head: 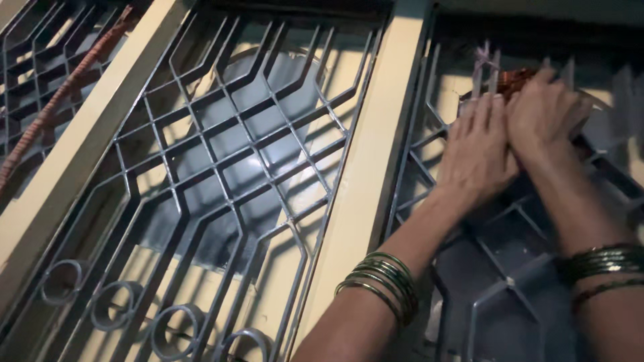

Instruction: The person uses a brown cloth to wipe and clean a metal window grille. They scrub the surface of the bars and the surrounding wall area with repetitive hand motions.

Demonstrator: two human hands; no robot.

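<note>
Both my hands are raised to the upper part of the right window grille (429, 144). My left hand (476, 151), green bangles on its wrist, lies flat against the bars with its fingers stretched upward. My right hand (547, 110) overlaps it and curls over a reddish-brown strand (513, 79) at the grille's top. Most of the strand is hidden under the fingers. A pale string (486, 60) is knotted on the bars just left of it. Motion blur softens the right hand.
A cream window post (365, 167) separates the right grille from a wider grey metal grille (235, 154) with ring shapes along its bottom. At the far left, an orange-red rope (64, 90) runs diagonally along another grille. Bright light falls through the middle pane.
</note>
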